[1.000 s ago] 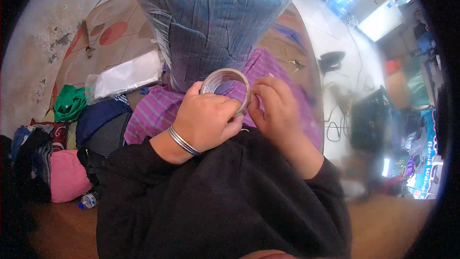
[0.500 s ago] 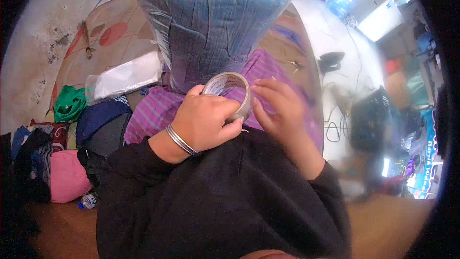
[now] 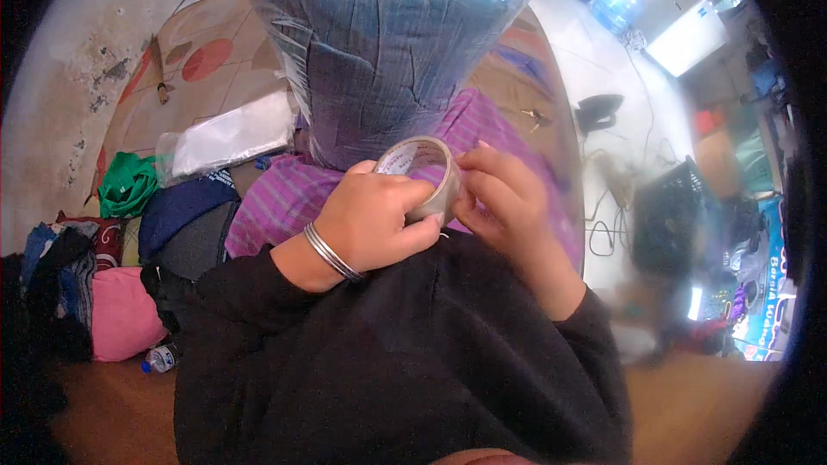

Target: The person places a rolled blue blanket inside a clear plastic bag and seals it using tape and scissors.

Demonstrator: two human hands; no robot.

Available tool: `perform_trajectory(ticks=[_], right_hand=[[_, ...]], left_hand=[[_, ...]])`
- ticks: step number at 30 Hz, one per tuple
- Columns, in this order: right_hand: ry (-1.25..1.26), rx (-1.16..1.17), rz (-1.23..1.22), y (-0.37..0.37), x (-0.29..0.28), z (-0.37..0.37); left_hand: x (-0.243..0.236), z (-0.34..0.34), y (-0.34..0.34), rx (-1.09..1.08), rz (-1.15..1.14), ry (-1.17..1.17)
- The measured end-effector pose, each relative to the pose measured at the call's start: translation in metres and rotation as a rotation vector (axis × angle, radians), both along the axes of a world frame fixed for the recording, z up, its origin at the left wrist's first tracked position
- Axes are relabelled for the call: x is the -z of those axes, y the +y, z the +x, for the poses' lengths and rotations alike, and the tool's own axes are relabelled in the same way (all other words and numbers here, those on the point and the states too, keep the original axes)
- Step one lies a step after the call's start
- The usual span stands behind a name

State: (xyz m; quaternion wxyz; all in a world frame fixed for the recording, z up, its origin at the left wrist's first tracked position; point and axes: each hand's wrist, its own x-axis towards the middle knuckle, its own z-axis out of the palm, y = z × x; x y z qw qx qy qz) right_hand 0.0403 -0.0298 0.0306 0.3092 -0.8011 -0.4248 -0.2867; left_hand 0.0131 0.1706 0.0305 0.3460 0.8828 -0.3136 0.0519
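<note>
My left hand (image 3: 372, 217), with thin metal bangles on the wrist, grips a roll of clear tape (image 3: 424, 174) close to my chest. The fingertips of my right hand (image 3: 501, 200) press against the roll's right rim. Just beyond the roll stands a tall stack of blue cloth wrapped in clear plastic (image 3: 388, 43), resting on purple striped cloth (image 3: 284, 198). My black sleeves fill the lower part of the view.
A flat clear plastic packet (image 3: 228, 139) lies left of the stack. Green (image 3: 127, 185), dark blue and pink (image 3: 121, 312) cloth bundles pile at the left, with a small water bottle (image 3: 159, 358). A dark basket (image 3: 668, 215) and cables sit on the white floor at right.
The tape roll has turned a little in my hands and my right fingers have shifted along its rim. Both hands stay in the same spot.
</note>
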Motion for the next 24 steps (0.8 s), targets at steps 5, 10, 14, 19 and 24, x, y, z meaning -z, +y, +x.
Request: perform_trajectory(ticks=[5, 10, 14, 19, 24], right_hand=[[0.025, 0.005, -0.038, -0.002, -0.001, -0.003], [0.095, -0.052, -0.168, 0.002, -0.007, -0.007], [0.095, -0.064, -0.211, 0.0, -0.007, -0.012], [0.174, -0.114, -0.284, 0.007, 0.01, -0.02], [0.346, -0.09, -0.276, 0.008, 0.028, -0.025]], left_hand=[[0.001, -0.004, -0.011, -0.052, -0.416, 0.427], [0.002, 0.0, -0.005, -0.131, -0.187, -0.138], [0.011, 0.003, -0.007, -0.119, -0.129, 0.008], [0.016, 0.001, 0.003, -0.032, 0.024, 0.2], [0.041, -0.004, 0.009, -0.089, 0.021, 0.214]])
